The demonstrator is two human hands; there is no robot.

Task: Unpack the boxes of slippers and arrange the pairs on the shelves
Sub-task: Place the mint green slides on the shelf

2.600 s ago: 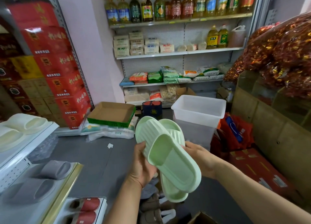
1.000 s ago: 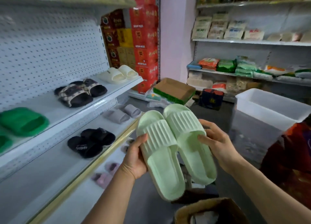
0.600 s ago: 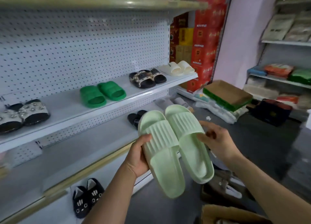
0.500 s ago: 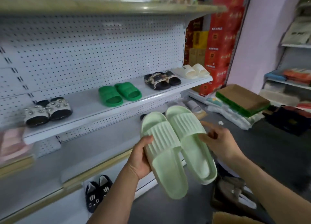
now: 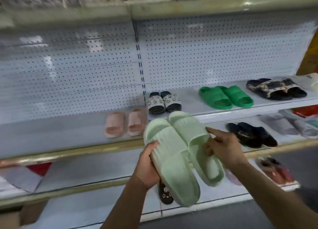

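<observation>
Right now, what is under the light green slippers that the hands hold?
Under the light green slippers, a dark slipper with a white cat-like print lies on a low shelf. Only its lower part shows. Whether its partner lies beside it cannot be seen; the slippers cover that spot.

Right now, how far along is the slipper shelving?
Done: bright green pair, jewelled pair, patterned black pair and pink pair sit on shelves. In hand: left hand and right hand grip the pale green pair. Left: shelve it; remaining boxes aren't visible.
</observation>
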